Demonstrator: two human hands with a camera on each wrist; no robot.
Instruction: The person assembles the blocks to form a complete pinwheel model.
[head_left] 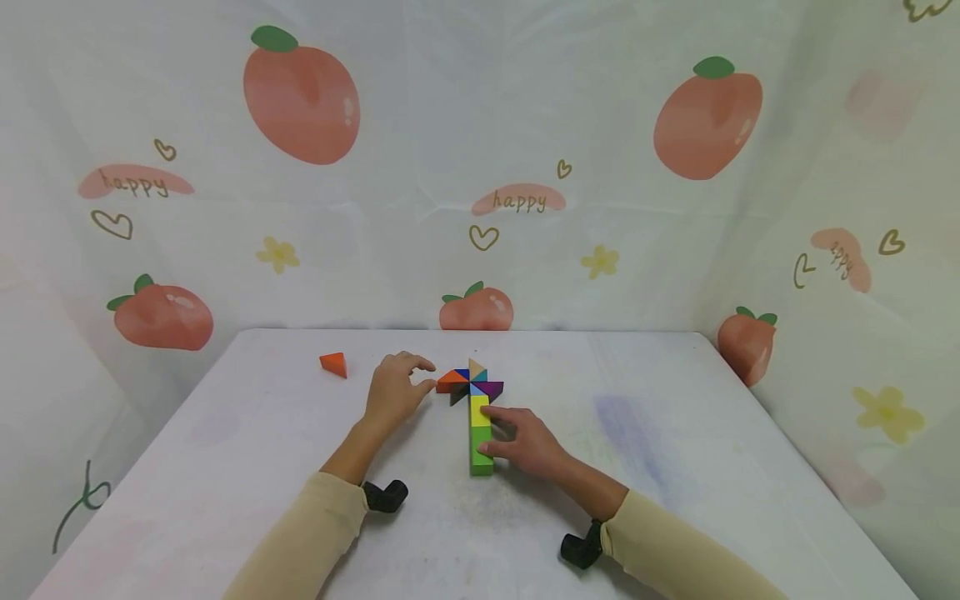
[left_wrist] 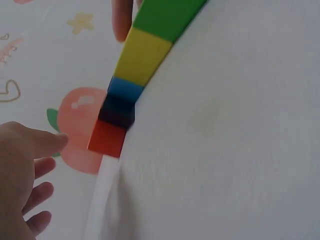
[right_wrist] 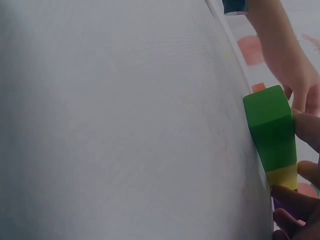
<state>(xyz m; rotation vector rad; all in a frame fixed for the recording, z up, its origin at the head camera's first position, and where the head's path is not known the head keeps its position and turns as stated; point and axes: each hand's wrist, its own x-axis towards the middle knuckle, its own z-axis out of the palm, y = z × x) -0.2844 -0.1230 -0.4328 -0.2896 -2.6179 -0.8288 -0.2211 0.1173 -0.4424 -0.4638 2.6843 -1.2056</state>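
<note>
A pinwheel-like cluster of triangular blocks lies mid-table in the head view, with orange (head_left: 452, 377), blue, tan (head_left: 476, 368), teal and purple (head_left: 491, 388) pieces. Below it a yellow block (head_left: 478, 412) and a green block (head_left: 481, 462) line up as a stem. My right hand (head_left: 531, 444) touches the stem from the right, index finger at the yellow block and thumb at the green one. Just left of the orange piece is my left hand (head_left: 396, 389), thumb and index finger apart with nothing between them. The left wrist view shows that hand apart from the red-orange block (left_wrist: 107, 138).
One loose orange triangular block (head_left: 334, 364) lies at the back left of the white table (head_left: 720, 400). Behind the table hangs a white cloth (head_left: 420, 108) printed with fruit and hearts. Each wrist wears a black device (head_left: 386, 497).
</note>
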